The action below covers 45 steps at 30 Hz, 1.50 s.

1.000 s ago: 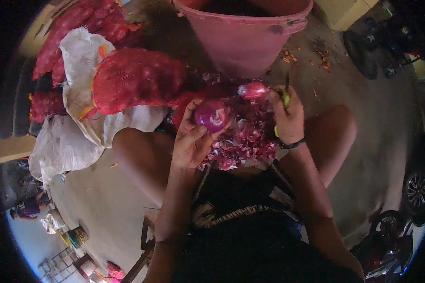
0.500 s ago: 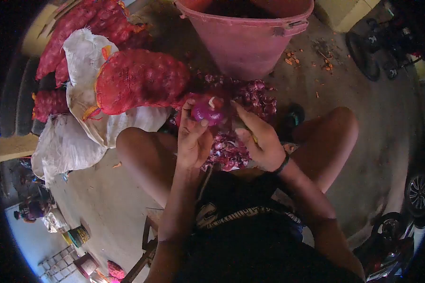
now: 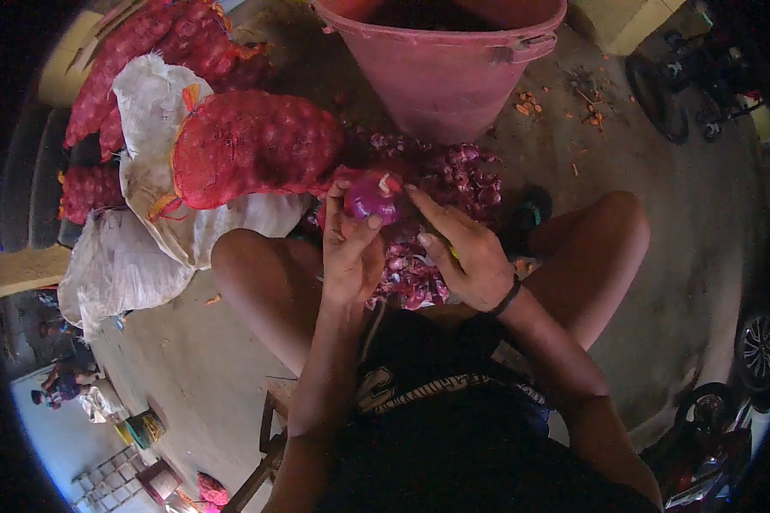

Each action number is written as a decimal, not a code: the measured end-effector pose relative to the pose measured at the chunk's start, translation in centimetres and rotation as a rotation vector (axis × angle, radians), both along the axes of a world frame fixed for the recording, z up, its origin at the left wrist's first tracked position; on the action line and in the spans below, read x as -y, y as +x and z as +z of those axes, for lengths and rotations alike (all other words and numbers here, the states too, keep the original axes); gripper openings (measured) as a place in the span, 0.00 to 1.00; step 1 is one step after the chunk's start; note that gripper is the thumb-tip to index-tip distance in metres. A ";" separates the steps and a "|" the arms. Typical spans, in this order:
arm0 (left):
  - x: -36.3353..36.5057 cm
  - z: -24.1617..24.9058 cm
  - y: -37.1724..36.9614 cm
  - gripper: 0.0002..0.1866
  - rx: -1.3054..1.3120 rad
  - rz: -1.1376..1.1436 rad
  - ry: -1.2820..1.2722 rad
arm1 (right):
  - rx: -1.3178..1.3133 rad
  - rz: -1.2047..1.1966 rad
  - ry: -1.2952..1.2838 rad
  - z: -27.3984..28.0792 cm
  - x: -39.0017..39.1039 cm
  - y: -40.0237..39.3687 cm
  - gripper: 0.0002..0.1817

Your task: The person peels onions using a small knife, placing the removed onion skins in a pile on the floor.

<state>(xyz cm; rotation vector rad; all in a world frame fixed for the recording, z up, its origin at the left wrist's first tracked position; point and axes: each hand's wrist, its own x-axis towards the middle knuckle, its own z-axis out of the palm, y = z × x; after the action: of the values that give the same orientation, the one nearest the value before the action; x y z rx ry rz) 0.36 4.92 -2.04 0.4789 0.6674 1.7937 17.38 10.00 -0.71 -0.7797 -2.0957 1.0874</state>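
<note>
A shiny purple-red onion (image 3: 370,203), its pale stem end up, is held between the fingers and thumb of my left hand (image 3: 351,256). Close beside it on the right, my right hand (image 3: 475,261) has its forefinger stretched to the onion's edge. A slim yellow-handled tool (image 3: 454,253) lies in that hand, mostly hidden by the fingers; it may be a small knife. Below and behind both hands, a heap of loose onion skins (image 3: 415,278) covers the floor between my legs.
A large pink tub (image 3: 453,77) stands ahead. On the left, a red mesh sack of onions (image 3: 261,150) rests on white sacks (image 3: 128,265), with more onion sacks (image 3: 150,68) behind. Wheeled vehicles (image 3: 761,350) are at the right. Another person (image 3: 60,385) is far left.
My right hand has moved left, bringing its forefinger closer to the onion. The left hand holds the onion nearly still. The distant person has shifted slightly.
</note>
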 end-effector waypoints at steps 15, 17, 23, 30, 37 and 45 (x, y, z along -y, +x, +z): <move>0.0 -0.1 0.1 0.35 0.000 -0.091 0.010 | -0.148 -0.060 -0.231 -0.1 -0.1 -0.3 0.24; 0.1 0.4 0.3 0.35 0.054 -0.114 0.007 | -0.269 -0.058 -0.504 -0.4 0.1 -0.4 0.23; 0.3 -0.2 0.1 0.34 0.103 -0.160 0.059 | -0.437 -0.106 -0.700 0.5 0.3 -0.5 0.22; 0.5 0.9 0.1 0.30 0.194 -0.240 0.089 | -0.229 -0.217 -0.407 -0.2 -2.3 1.1 0.25; 0.4 0.8 -0.1 0.30 0.081 -0.062 0.003 | -0.230 0.127 -0.273 0.7 0.5 0.1 0.30; 0.1 0.3 -0.2 0.28 0.053 -0.018 0.059 | -0.104 0.008 -0.204 -0.1 0.0 0.0 0.28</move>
<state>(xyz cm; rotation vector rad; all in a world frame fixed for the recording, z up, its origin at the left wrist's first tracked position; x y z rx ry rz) 0.18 4.83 -1.74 0.4738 0.5736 1.8071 17.35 10.04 -0.78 -0.7926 -1.9241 1.3327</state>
